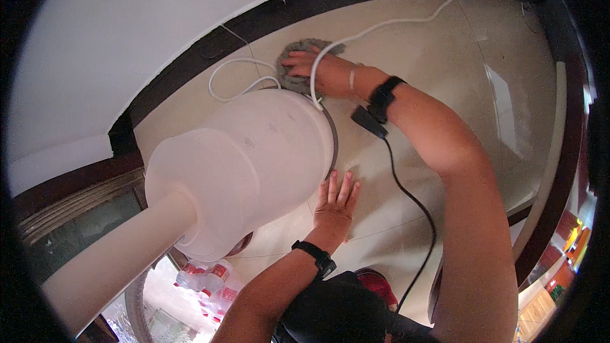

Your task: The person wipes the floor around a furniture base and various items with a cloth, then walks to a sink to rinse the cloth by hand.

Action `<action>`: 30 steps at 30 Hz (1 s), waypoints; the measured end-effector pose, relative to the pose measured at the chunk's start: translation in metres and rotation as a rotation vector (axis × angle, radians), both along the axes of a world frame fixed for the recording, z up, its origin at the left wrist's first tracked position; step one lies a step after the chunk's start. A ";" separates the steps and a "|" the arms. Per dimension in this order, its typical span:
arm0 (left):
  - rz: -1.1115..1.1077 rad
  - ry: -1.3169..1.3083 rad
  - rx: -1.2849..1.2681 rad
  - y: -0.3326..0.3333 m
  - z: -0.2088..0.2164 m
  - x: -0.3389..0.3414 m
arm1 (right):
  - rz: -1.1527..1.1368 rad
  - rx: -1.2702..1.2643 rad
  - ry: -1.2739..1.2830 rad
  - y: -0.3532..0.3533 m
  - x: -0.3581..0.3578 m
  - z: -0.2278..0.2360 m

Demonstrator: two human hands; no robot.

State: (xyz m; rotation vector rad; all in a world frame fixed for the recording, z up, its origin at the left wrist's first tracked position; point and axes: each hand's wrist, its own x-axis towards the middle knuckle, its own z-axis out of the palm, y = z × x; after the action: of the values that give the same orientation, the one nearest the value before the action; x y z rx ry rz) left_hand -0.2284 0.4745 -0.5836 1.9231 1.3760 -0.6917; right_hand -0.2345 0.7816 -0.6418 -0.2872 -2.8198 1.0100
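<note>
My right hand (pixel 324 71) presses a grey cloth (pixel 295 82) against the tiled floor, its fingers over the fabric. A white cord (pixel 314 70) loops across the back of that hand. Beside the cloth stands a large pale cylinder-shaped appliance (pixel 254 152), whose exact kind I cannot make out; a narrower pale column (pixel 121 254) rises from it. My left hand (pixel 335 203) rests palm down with fingers apart, the fingertips close to the dark rim at the appliance's base. Each wrist wears a black band, and a black cable (pixel 406 190) hangs by my right wrist.
A dark skirting board (pixel 279 9) curves along the white wall behind the cloth. To the right is a raised dark edge (pixel 553 178). Several clear plastic bottles (pixel 210 276) with red labels stand at the lower left. A red shoe (pixel 377 282) shows beneath me.
</note>
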 end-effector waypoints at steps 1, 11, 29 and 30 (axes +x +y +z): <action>0.011 0.009 -0.004 -0.003 -0.001 -0.002 | 0.033 0.019 0.042 0.003 -0.019 -0.007; 0.066 0.020 -0.005 0.009 0.010 0.001 | 0.344 0.151 -0.227 0.038 -0.118 -0.020; 0.074 -0.028 -0.036 0.003 -0.005 0.002 | -0.712 0.383 -0.143 0.127 0.158 -0.014; 0.090 -0.063 -0.007 -0.001 -0.007 -0.001 | -0.769 0.451 -0.195 0.129 0.164 -0.019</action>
State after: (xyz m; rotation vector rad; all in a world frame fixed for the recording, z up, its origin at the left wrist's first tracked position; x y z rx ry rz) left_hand -0.2295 0.4739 -0.5909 1.8496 1.4106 -0.5872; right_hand -0.0708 0.9104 -0.6605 -1.3161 -2.5861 0.1857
